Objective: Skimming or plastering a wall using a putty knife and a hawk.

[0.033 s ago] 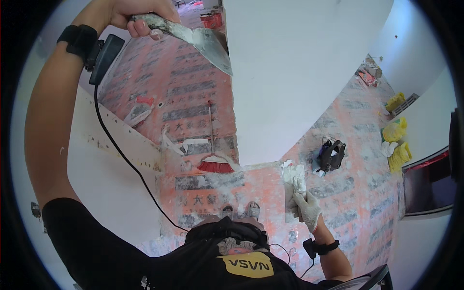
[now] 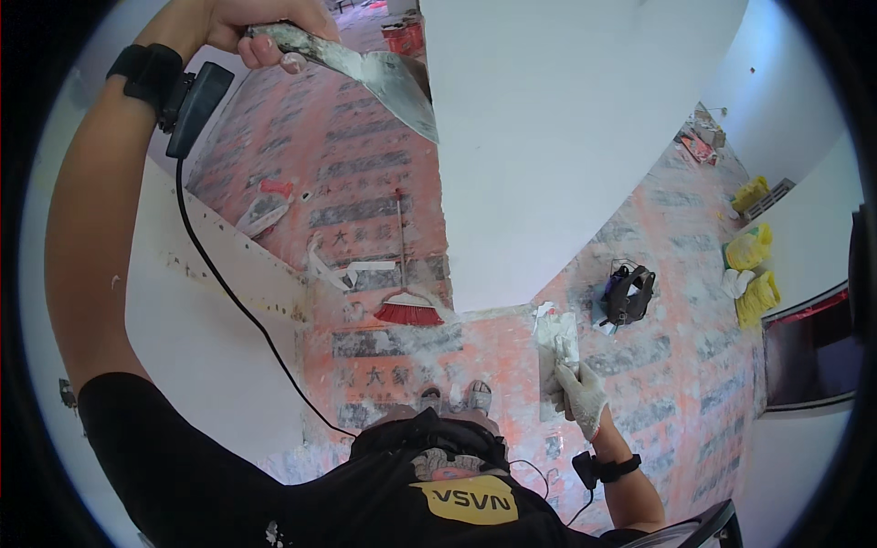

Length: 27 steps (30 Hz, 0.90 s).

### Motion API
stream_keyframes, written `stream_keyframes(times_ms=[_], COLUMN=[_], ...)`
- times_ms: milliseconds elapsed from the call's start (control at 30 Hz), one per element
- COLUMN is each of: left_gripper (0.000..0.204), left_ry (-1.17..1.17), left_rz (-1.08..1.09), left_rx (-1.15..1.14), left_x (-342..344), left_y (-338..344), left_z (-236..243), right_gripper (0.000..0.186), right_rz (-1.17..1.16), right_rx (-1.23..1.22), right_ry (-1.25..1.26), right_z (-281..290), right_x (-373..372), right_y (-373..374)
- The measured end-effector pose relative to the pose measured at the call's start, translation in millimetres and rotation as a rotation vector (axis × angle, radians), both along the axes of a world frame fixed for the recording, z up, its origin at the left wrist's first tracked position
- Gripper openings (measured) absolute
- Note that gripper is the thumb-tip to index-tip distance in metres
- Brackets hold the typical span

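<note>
My bare left hand (image 2: pixel 272 29) is raised at the upper left, closed around the smeared handle of a putty knife (image 2: pixel 391 84). The knife's wide metal blade lies against the vertical edge of a white wall (image 2: pixel 539 155), its lower corner touching that edge. Lower down on the right, my right hand (image 2: pixel 585 402) wears a whitish glove. Its fingers are wrapped round the grip of a flat, rectangular plastering trowel (image 2: pixel 551 379), with lumps of white putty on its face. The fingers partly hide the trowel's grip.
Printed red floor covering (image 2: pixel 393 374) is dusted white. A red-bristled broom (image 2: pixel 408 309) lies near the wall's foot. On the right are a black bag (image 2: pixel 628 294) and yellow sacks (image 2: pixel 756 297). A low white wall (image 2: pixel 215 320) runs left; a cable (image 2: pixel 224 274) hangs from my left wrist.
</note>
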<state>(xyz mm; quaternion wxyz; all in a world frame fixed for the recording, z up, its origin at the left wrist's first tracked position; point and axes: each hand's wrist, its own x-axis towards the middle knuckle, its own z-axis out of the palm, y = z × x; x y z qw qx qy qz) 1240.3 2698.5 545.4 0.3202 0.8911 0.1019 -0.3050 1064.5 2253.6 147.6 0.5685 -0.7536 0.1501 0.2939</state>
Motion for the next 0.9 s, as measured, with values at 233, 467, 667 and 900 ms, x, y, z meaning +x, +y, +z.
stream_keyframes(times_ms=[233,467,667,900], left_gripper=[0.023,0.019,0.038,0.03], left_ry=[0.031,0.072,0.181,-0.005], left_rz=[0.027,-0.094,-0.085,-0.13], left_rx=[0.035,0.278,0.37,0.226], left_x=[-1.6,32.7,39.0,61.5], left_y=[-4.2,-67.0,-30.4,-11.2], left_z=[7.3,-52.4,-57.9,-181.9], right_gripper=[0.031,0.041,0.031,0.033], right_rz=[0.013,0.16,0.079,-0.054], right_rx=[0.068,0.114,0.116,0.081], right_ry=[0.031,0.093,0.147,0.178], right_z=[-39.7,-52.6,-58.5,-84.2], right_x=[9.0,7.0,4.0,1.8], right_y=[-13.4,-3.3,-17.9,-31.6])
